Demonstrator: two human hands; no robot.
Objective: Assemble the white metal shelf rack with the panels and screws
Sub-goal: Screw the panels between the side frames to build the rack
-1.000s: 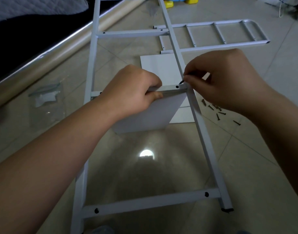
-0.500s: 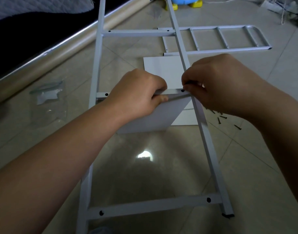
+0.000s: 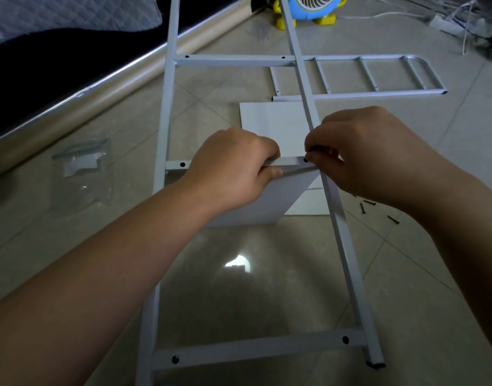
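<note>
**Screw pinched at the middle crossbar**

Nearest me, the white metal ladder-shaped side frame [image 3: 348, 246] stretches away over the tiled floor [image 3: 434, 274], and its closest crossbar [image 3: 256, 349] shows two dark holes. At the middle crossbar [image 3: 291, 162] my left hand [image 3: 233, 174] curls over the bar, thumb beneath, gripping the white rectangular panel [image 3: 284, 196] against it. My right hand [image 3: 370, 154] pinches a small black screw [image 3: 314, 149] at the bar's right-hand hole. Loose black screws [image 3: 367, 204] lie just right of the frame, with a clear plastic bag [image 3: 83, 168] on the left. Farther off are a flat white board [image 3: 272, 123], a second white frame [image 3: 378, 76] and a blue-and-yellow fan [image 3: 314, 6].
</note>
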